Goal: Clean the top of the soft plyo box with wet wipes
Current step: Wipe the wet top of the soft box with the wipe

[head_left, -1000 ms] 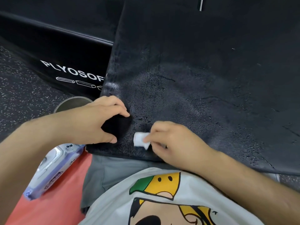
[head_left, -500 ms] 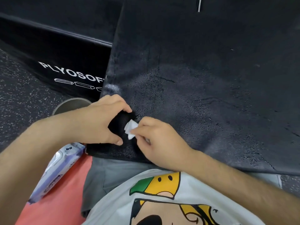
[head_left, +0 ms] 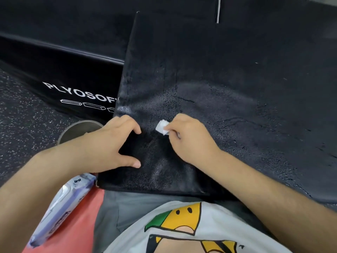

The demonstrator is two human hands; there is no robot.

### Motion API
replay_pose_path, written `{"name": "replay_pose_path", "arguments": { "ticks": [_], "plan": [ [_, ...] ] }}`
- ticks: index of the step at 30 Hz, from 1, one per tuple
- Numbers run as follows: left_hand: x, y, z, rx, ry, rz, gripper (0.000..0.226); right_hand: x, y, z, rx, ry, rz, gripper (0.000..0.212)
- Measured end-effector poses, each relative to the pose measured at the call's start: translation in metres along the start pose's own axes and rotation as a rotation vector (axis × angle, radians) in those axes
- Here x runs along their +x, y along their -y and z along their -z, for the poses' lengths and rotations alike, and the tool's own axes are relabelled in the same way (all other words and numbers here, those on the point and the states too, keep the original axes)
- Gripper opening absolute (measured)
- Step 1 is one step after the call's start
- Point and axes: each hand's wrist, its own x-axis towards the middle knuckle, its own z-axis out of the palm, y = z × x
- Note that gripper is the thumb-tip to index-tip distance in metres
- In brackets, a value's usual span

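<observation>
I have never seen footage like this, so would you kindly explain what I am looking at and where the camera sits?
There is no machine here: these are a person's two bare hands, filmed by one camera worn on the head and looking down. The wide black surface is the top of a soft plyo box. The right hand pinches a small folded wet wipe against it, while the left hand rests on the box near its left edge. A pack of wipes lies beside the left forearm, lower left.

You've got soft, even light; wet sheen glints on the plyo box top [head_left: 237, 110], shadow pools near its front-left corner, frame edges bend fisheye-style.
</observation>
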Motion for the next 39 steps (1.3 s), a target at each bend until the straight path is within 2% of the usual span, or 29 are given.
{"name": "replay_pose_path", "arguments": {
  "ticks": [2, 6, 7, 9, 11, 13, 15, 16, 18, 20, 22, 24, 26, 27, 29, 31, 33, 35, 37, 39],
  "plan": [
    [0.0, 0.0, 0.0, -0.01, 0.01, 0.022, 0.067, 0.002, 0.004, -0.003, 0.031, -0.044, -0.022, 0.025],
    [0.002, 0.002, 0.001, -0.011, -0.004, -0.006, 0.063, -0.013, 0.033, -0.006, 0.125, 0.161, 0.187, 0.025],
    [0.003, 0.003, 0.001, -0.012, -0.005, -0.018, 0.061, -0.005, 0.026, -0.003, 0.078, 0.163, 0.18, 0.024],
    [0.003, 0.005, 0.0, -0.029, -0.012, -0.044, 0.058, 0.019, 0.001, 0.001, -0.032, 0.045, 0.086, 0.023],
    [0.002, 0.008, -0.001, -0.048, -0.027, -0.059, 0.057, 0.029, -0.006, 0.0, -0.028, -0.043, 0.015, 0.024],
    [0.002, 0.01, -0.001, -0.052, -0.016, -0.057, 0.053, 0.019, 0.013, -0.009, 0.044, -0.009, 0.098, 0.024],
    [0.006, 0.011, 0.0, -0.02, -0.035, -0.07, 0.04, 0.005, 0.029, -0.01, 0.109, 0.117, 0.192, 0.023],
    [0.009, 0.01, 0.001, 0.002, -0.058, -0.074, 0.033, 0.007, 0.028, -0.006, 0.106, 0.143, 0.2, 0.023],
    [0.015, 0.007, 0.003, 0.065, -0.106, -0.076, 0.027, 0.029, 0.008, 0.001, 0.015, 0.077, 0.126, 0.023],
    [0.022, 0.004, 0.005, 0.155, -0.151, -0.069, 0.034, 0.048, -0.013, 0.008, -0.065, -0.015, 0.003, 0.026],
    [0.028, 0.004, 0.006, 0.21, -0.196, -0.068, 0.053, 0.046, -0.008, 0.002, -0.061, -0.058, 0.006, 0.027],
    [0.033, 0.005, 0.006, 0.228, -0.183, -0.039, 0.076, 0.027, 0.01, -0.005, -0.008, 0.032, 0.125, 0.027],
    [0.037, 0.006, 0.007, 0.218, -0.136, 0.001, 0.087, 0.02, 0.012, 0.0, -0.002, 0.13, 0.182, 0.026],
    [0.038, 0.006, 0.008, 0.208, -0.123, 0.006, 0.088, 0.029, 0.003, 0.005, -0.034, 0.117, 0.163, 0.026],
    [0.039, 0.007, 0.009, 0.193, -0.103, 0.006, 0.089, 0.051, -0.026, 0.015, -0.117, -0.021, 0.028, 0.026],
    [0.039, 0.007, 0.009, 0.19, -0.088, 0.004, 0.089, 0.055, -0.034, 0.016, -0.093, -0.11, -0.075, 0.025],
    [0.04, 0.008, 0.009, 0.192, -0.083, 0.001, 0.089, 0.042, -0.02, 0.006, -0.003, -0.082, 0.029, 0.024],
    [0.043, 0.008, 0.011, 0.199, -0.085, -0.003, 0.09, 0.031, -0.011, 0.005, 0.045, 0.037, 0.126, 0.024],
    [0.046, 0.008, 0.014, 0.21, -0.085, -0.014, 0.093, 0.049, -0.029, 0.018, -0.052, 0.019, 0.075, 0.023],
    [0.048, 0.007, 0.017, 0.212, -0.08, -0.022, 0.095, 0.068, -0.052, 0.031, -0.099, -0.12, -0.069, 0.023]
  ]
}}
